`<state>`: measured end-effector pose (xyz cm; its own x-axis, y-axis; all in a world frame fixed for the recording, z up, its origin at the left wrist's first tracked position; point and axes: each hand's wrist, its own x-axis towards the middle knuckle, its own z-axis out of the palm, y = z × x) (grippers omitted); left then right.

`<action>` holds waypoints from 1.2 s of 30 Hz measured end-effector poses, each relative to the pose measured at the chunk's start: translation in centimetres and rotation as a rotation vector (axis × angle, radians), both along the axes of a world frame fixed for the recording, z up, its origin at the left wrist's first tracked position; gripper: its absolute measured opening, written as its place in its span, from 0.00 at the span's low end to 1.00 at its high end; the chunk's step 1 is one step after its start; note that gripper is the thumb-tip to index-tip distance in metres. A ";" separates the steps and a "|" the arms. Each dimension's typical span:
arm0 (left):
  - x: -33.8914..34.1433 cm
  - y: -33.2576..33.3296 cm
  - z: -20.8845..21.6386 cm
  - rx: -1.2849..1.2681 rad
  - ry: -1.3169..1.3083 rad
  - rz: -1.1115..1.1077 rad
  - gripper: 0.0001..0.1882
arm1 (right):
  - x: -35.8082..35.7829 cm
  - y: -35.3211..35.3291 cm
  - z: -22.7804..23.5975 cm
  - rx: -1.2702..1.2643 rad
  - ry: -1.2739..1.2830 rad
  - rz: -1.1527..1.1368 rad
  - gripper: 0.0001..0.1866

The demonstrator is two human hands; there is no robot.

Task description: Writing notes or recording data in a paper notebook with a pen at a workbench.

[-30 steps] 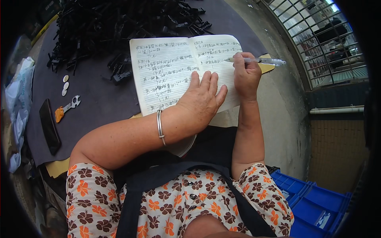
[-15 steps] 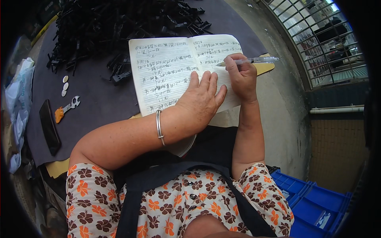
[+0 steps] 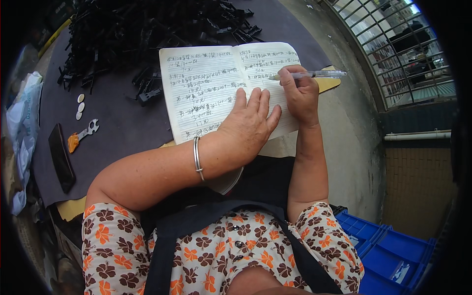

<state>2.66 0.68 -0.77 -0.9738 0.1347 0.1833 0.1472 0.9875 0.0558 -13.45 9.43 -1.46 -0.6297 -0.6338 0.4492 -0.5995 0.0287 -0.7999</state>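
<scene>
An open notebook (image 3: 201, 81) with lined, handwritten pages lies at the near edge of the table. Across its lower middle my left hand (image 3: 248, 125) rests flat, fingers spread, holding the pages down; a silver bangle circles that wrist. In my right hand (image 3: 301, 96) is a clear pen (image 3: 327, 74), pinched between thumb and fingers. Its tip is at the right page, just below the upper lines of writing. The lower part of the right page is partly hidden by my hands.
A heap of black plastic parts (image 3: 162, 29) covers the table's far side. On the grey cloth (image 3: 118, 128) at left lie a dark case (image 3: 61, 157), a metal wrench (image 3: 88, 130) with orange wrapping and several pale discs (image 3: 80, 106). Blue crates (image 3: 393, 250) stand at lower right.
The pen tip and my right hand have shifted very slightly at the right page. My left hand and the notebook stay in place.
</scene>
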 end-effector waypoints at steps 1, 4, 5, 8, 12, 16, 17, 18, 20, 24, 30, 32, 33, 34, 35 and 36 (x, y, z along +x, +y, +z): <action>0.0 0.0 -0.1 -0.030 0.011 0.014 0.37 | -0.1 0.0 0.0 -0.027 -0.028 -0.019 0.08; 0.0 0.0 -0.1 -0.030 0.015 0.016 0.37 | -0.3 0.1 -0.3 -0.046 -0.156 -0.014 0.08; 0.0 0.0 -0.1 0.002 0.007 0.004 0.33 | -0.2 0.1 -0.2 -0.045 -0.156 -0.014 0.08; 0.0 0.0 -0.2 -0.003 0.014 0.006 0.32 | 0.3 0.0 0.2 0.026 -0.006 0.047 0.08; -0.1 0.0 -0.2 -0.052 0.019 0.025 0.44 | 0.4 -0.1 0.3 0.039 0.023 0.035 0.07; -0.1 0.0 -0.1 -0.033 0.024 0.018 0.37 | 0.4 -0.2 0.2 0.071 0.047 0.028 0.07; -0.1 0.0 0.0 -0.007 0.017 0.006 0.32 | 0.4 -0.3 0.3 0.070 0.046 0.027 0.07; -0.1 0.0 0.0 -0.007 0.017 0.006 0.32 | 0.4 -0.3 0.3 0.083 0.081 0.012 0.07; -0.1 0.0 0.0 -0.006 0.023 0.010 0.32 | 0.4 -0.4 0.3 0.096 0.115 -0.005 0.07; 0.0 0.0 -0.1 -0.011 0.020 0.008 0.31 | 0.5 -0.3 0.4 0.091 0.093 -0.013 0.07; 0.0 0.1 -0.1 -0.054 0.012 0.028 0.42 | 0.3 0.0 0.1 0.026 -0.006 -0.021 0.07; -0.1 0.1 0.0 -0.068 0.003 0.030 0.42 | 0.3 -0.1 0.1 0.001 -0.039 -0.041 0.07; -0.1 0.1 0.0 -0.067 0.002 0.030 0.42 | 0.3 -0.1 0.1 0.006 -0.005 -0.039 0.07; -0.1 0.1 -0.1 -0.056 0.004 0.027 0.42 | 0.3 -0.1 0.1 0.010 0.029 -0.038 0.07; -0.1 0.0 -0.1 -0.046 0.005 0.025 0.42 | 0.3 -0.1 0.2 0.009 0.028 -0.037 0.07; 0.0 0.0 -0.1 -0.046 0.004 0.026 0.42 | 0.5 -0.1 0.4 0.058 0.047 -0.034 0.08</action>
